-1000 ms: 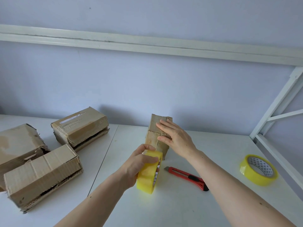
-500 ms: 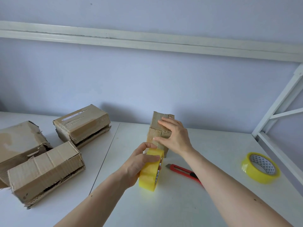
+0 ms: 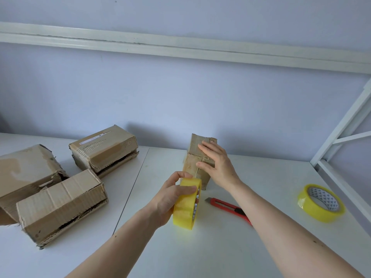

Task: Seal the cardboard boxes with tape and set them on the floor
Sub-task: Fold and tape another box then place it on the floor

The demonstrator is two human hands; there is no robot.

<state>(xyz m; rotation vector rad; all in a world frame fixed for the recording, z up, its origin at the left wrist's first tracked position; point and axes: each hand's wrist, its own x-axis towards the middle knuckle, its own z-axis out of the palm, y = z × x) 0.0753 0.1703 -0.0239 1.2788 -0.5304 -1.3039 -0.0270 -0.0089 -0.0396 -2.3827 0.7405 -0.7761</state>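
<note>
1. Since half a second ago little is shifting: both hands are staying at the small upright box, and the tape roll is sitting a touch closer to its lower front edge.
2. Gripping the tape roll (image 3: 187,203) on edge is the left hand (image 3: 172,195); its grip is curling round the yellow rim, thumb on the near side and fingers lying over the top.
3. Touching the small upright box (image 3: 193,161) at its lower front is the top of that roll, while the roll's bottom is sitting near the counter (image 3: 220,247).
4. Pressing against the front and top of that box is the right hand (image 3: 217,165); its grip is lying open, fingers straight and spread, holding nothing.
5. Standing on end near the back of the white counter, close to the wall, is the small box, its flaps looking worn.
6. Lying flat on the counter just in front of the box is a red utility knife (image 3: 228,208), its rear end hiding under the right forearm.
7. Resting well apart at the right side of the counter is a second tape roll (image 3: 320,203), lying nearly flat.
8. Sitting on the left part of the counter are three larger boxes: a rear box (image 3: 104,149) with a label strip on top, a left box (image 3: 26,171) cut by the picture's edge, and a front box (image 3: 62,203) touching the left one.
9. Showing dark gaps along their lower front edges are the rear and front boxes.
</note>
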